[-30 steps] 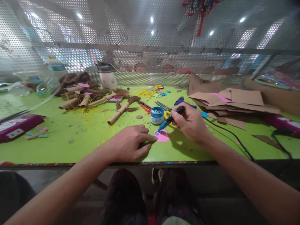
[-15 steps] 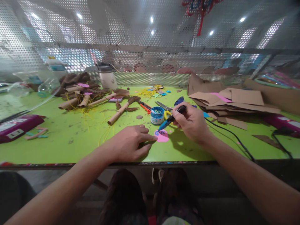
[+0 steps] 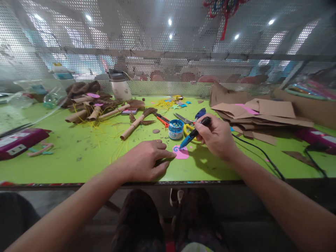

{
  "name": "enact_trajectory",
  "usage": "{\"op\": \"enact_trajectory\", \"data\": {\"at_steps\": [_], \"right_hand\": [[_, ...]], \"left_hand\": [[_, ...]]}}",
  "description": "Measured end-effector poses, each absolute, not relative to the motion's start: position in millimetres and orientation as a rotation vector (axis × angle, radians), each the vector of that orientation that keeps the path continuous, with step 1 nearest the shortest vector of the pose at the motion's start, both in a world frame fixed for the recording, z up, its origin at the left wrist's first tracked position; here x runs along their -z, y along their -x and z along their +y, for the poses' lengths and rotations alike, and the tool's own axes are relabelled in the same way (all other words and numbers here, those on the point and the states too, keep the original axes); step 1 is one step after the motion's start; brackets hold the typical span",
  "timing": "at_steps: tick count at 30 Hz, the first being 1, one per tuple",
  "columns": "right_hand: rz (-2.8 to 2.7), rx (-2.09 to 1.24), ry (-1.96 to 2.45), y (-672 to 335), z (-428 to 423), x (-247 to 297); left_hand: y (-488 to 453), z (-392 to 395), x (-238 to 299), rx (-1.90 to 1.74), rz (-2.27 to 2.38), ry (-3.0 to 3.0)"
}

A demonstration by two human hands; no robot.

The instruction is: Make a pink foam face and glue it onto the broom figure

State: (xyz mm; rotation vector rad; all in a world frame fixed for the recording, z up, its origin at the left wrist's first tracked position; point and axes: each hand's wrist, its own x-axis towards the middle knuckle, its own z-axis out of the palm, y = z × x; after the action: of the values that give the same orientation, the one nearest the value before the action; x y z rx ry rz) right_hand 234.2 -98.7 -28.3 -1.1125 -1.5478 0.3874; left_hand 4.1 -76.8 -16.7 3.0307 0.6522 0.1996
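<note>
A small pink paper piece (image 3: 183, 154) with blue curled marks lies flat on the green table (image 3: 99, 168). My left hand (image 3: 147, 159) rests on the table, its index fingertip pressing the paper's left edge and its fingers stretched out. In my right hand (image 3: 216, 136) is a blue marker pen (image 3: 189, 138) with a black rear end, held slanted with its tip at the paper. Just behind the paper stands a blue-rimmed jar (image 3: 175, 130). Scissors with yellow handles (image 3: 187, 129) lie beside the jar, partly hidden by the marker and my right hand.
An orange utility knife (image 3: 162, 120) and a rolled brown-paper stick (image 3: 133, 126) lie left of the jar. More paper rolls (image 3: 94, 112) are piled at back left, near a white kettle (image 3: 120, 85). Folded brown paper (image 3: 262, 112) is stacked at right, with a black cable (image 3: 259, 148) in front.
The marker tip has shifted slightly right across the pink paper, and my right hand has moved a little with it. My left hand stays in place.
</note>
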Motion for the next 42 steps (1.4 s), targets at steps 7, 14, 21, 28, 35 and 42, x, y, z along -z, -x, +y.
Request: {"op": "enact_trajectory", "data": {"at_steps": [7,14,21,28,35,42], "right_hand": [[-1.582,-0.385,1.106,-233.7,-96.8,31.0],[-1.620,-0.395,1.126,-234.5,-95.6,31.8],[-1.594,-0.370,1.105,-234.0,-97.3,30.7],[-1.637,-0.387,1.125,-233.2,-97.6,30.4],[-1.588,-0.401,1.103,-234.6,-97.5,30.1],[-1.608,-0.408,1.096,-232.9,-97.8,31.0]], "left_hand": [[-4.6,-77.3,16.0,-0.198,0.654,-3.028],[-4.6,-76.8,16.3,-0.198,0.652,-3.030],[-4.2,-76.5,16.8,-0.214,0.641,-3.035],[-5.0,-77.1,15.5,-0.199,0.644,-3.032],[-4.5,-76.8,16.2,-0.234,0.638,-3.027],[-4.8,-77.2,15.8,-0.198,0.655,-3.036]]}}
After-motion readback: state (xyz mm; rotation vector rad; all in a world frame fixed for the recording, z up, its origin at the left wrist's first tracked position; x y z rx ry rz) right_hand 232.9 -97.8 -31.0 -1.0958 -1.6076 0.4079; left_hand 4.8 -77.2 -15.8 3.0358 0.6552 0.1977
